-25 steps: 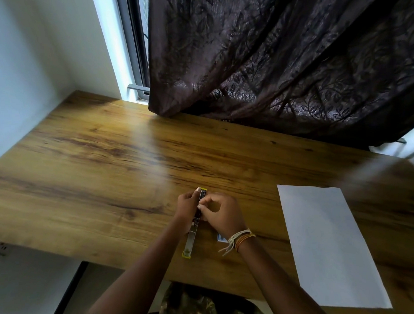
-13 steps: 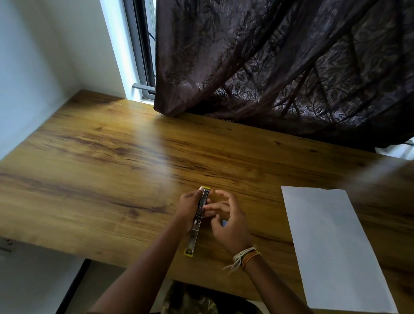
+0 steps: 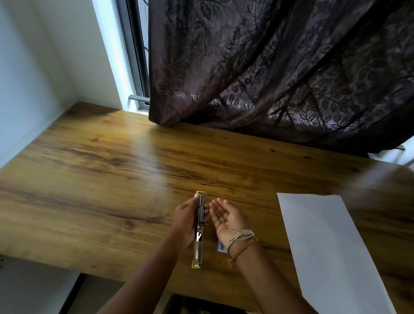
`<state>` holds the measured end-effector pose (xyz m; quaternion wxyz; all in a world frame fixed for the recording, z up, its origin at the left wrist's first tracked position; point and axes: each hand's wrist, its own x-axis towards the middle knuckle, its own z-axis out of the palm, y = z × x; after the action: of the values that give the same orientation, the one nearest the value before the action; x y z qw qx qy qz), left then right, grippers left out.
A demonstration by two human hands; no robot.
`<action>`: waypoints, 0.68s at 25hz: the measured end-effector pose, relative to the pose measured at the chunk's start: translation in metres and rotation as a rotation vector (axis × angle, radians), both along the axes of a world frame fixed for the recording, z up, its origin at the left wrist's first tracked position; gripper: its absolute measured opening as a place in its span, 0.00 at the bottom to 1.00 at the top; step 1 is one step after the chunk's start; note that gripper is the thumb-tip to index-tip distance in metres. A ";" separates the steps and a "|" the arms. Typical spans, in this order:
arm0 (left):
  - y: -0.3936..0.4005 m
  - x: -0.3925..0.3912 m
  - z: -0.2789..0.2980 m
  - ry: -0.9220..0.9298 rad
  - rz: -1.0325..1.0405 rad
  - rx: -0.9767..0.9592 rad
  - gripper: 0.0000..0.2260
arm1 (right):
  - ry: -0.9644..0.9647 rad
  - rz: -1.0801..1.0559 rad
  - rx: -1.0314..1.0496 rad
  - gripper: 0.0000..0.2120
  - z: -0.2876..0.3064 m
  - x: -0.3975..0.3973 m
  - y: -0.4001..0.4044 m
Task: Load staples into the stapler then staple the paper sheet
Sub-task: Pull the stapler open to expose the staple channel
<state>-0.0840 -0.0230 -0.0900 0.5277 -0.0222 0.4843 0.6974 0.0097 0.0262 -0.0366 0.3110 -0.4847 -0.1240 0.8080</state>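
From the head view, we see the stapler [image 3: 199, 227] swung fully open, a long thin strip of metal with yellow ends, lying lengthwise away from us over the near middle of the desk [image 3: 93, 175]. Our left hand [image 3: 186, 220] has its grip curled round the far half of it, thumb and fingers pinching the sides, while the near half juts out toward the desk edge. Whether that end rests on the wood or hangs just above it, we cannot tell.

Our right hand [image 3: 227, 219] sits just beside the stapler, palm up, fingers spread and relaxed, holding nothing we can make out. A small pale box [image 3: 221, 247], likely the staples, peeks out from under our right wrist, mostly hidden by it. The paper [image 3: 327, 252] lies flat on the desk well to the right, untouched. A dark curtain [image 3: 288, 65] hangs behind the desk.

We judge that we are in the loading step: the stapler is open, but whether staples are in the channel is too small to tell. Next we would need a strip from the box, seated straight in the channel, then the arm folded shut. After that we bring the stapler to a corner of the paper and press.
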 end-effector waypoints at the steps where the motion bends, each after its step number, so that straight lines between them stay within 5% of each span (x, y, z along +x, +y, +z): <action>1: 0.000 0.001 0.002 -0.002 0.018 0.020 0.12 | 0.032 -0.006 -0.043 0.10 0.004 0.001 -0.001; 7: 0.003 -0.003 0.023 -0.115 0.014 0.221 0.16 | 0.067 0.049 -0.141 0.11 0.025 0.003 -0.010; 10: 0.003 0.001 0.029 -0.028 0.015 0.243 0.13 | 0.039 0.021 -0.114 0.13 0.028 0.003 -0.009; 13: 0.002 0.007 0.041 0.170 -0.012 0.217 0.13 | 0.051 -0.035 -0.110 0.14 0.026 0.003 -0.008; 17: 0.004 0.016 0.052 0.732 -0.031 0.063 0.11 | 0.106 -0.045 -0.099 0.13 0.027 0.002 -0.013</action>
<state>-0.0681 -0.0185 -0.0384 0.3306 0.2523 0.6196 0.6657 0.0114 0.0133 -0.0100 0.3108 -0.4586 -0.0563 0.8306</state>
